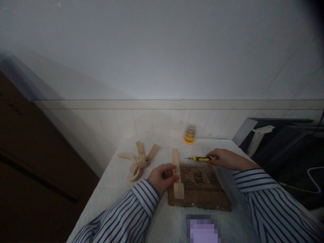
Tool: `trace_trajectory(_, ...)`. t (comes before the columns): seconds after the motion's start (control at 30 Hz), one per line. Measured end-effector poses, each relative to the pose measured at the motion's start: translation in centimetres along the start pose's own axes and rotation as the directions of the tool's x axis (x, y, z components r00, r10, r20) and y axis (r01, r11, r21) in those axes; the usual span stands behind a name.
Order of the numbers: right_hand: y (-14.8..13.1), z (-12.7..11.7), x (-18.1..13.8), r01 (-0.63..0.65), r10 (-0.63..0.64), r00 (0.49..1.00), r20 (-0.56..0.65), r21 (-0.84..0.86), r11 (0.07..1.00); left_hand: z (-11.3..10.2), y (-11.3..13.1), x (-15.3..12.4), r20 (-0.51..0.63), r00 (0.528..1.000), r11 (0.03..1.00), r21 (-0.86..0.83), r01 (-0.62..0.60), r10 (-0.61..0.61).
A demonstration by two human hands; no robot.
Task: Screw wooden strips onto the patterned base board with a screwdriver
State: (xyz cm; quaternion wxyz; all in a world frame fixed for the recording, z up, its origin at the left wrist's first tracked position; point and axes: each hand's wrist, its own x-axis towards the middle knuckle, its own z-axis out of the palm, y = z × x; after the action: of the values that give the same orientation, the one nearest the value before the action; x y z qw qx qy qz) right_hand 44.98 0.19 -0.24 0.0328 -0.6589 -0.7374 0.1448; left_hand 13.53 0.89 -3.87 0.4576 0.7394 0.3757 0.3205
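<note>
My left hand (162, 177) is closed around a pale wooden strip (177, 172) that lies along the left edge of a brown patterned board (202, 189). A small metal screw or bolt shows at my fingertips on the strip, and something reddish sits under my fingers. My right hand (224, 158) grips the handle of a yellow and black screwdriver (199, 158), which lies level with its tip pointing left towards the strip, above the board's far edge. Both arms wear striped sleeves.
A bundle of curved wooden pieces (138, 161) lies on the white table (116, 202) to the left. A yellow screwdriver-bit holder (189, 134) stands at the back by the wall. Dark furniture stands left, dark panels right. A blurred patch sits at the front edge.
</note>
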Motion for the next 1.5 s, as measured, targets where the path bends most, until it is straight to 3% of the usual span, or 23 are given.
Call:
trace_trajectory(0.4, -1.0, -1.6, -0.8, 0.073, -0.062, 0.995, -0.082, 0.139, 0.988, 0.0, -0.3, 0.0, 0.009, 1.000, 1.000, -0.011, 0.000, 0.000)
trace_trajectory(0.53, -1.8, -2.3, -1.1, 0.079, -0.040, 0.984, -0.174, 0.227, 0.971, 0.0, -0.2, 0.0, 0.006, 1.000, 1.000, -0.023, 0.004, -0.004)
trace_trajectory(0.77, -3.0, -3.0, -1.5, 0.145, 0.007, 0.931, -0.365, 0.386, 0.911, 0.1, -0.5, 0.1, -0.008, 1.000, 1.000, -0.028, -0.001, 0.001)
trace_trajectory(0.97, -5.1, -4.0, -2.2, 0.283, 0.025, 0.866, -0.499, 0.531, 0.798, 0.1, -0.4, -0.1, -0.004, 1.000, 1.000, -0.029, 0.004, -0.004)
trace_trajectory(1.2, -9.1, -4.3, -2.8, 0.342, 0.080, 0.779, -0.621, 0.529, 0.777, 0.2, -0.4, 0.0, 0.002, 1.000, 0.998, -0.067, 0.002, -0.002)
trace_trajectory(1.5, -13.1, -3.5, -3.5, 0.352, -0.095, 0.816, -0.571, 0.360, 0.864, 0.1, 0.0, -0.1, 0.005, 1.000, 0.999, -0.038, 0.015, -0.015)
